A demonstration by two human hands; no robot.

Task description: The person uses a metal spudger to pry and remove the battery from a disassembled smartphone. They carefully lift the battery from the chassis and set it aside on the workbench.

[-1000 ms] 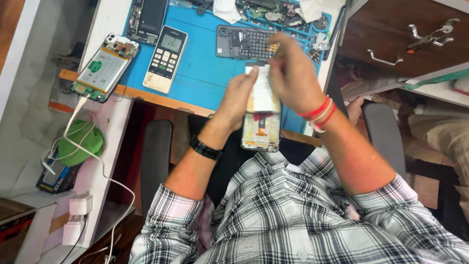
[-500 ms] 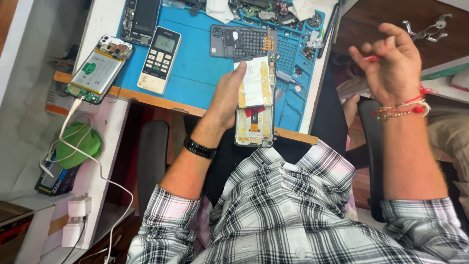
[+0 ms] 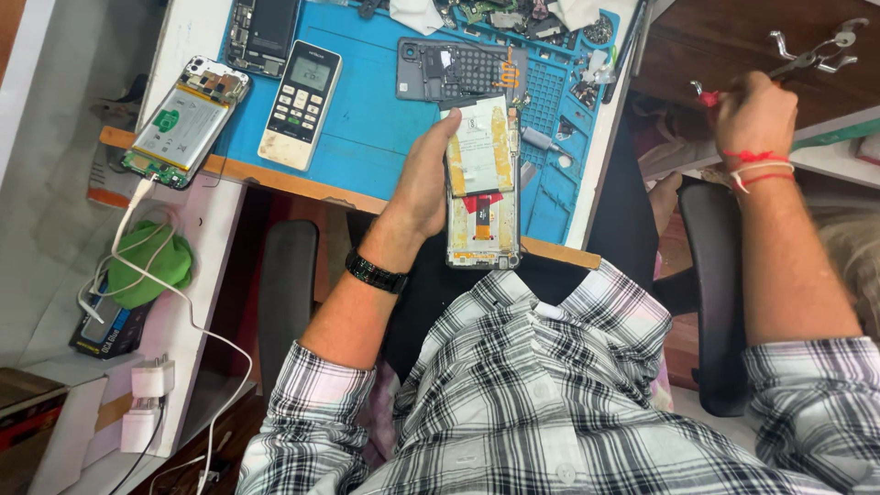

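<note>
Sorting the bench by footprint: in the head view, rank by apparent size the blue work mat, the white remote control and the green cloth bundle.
1. Blue work mat, clearly largest.
2 and 3. White remote control and green cloth bundle look alike in size; the bundle seems to lie lower, so their order is unsure.

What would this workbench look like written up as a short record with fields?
Left hand: left hand holds an opened phone, its insides facing up
Right hand: right hand is out to the side, gripping a red-handled tool
Surface: blue work mat
On the mat: remote control; dark phone frame
Off the mat: second opened phone with a white cable
</note>
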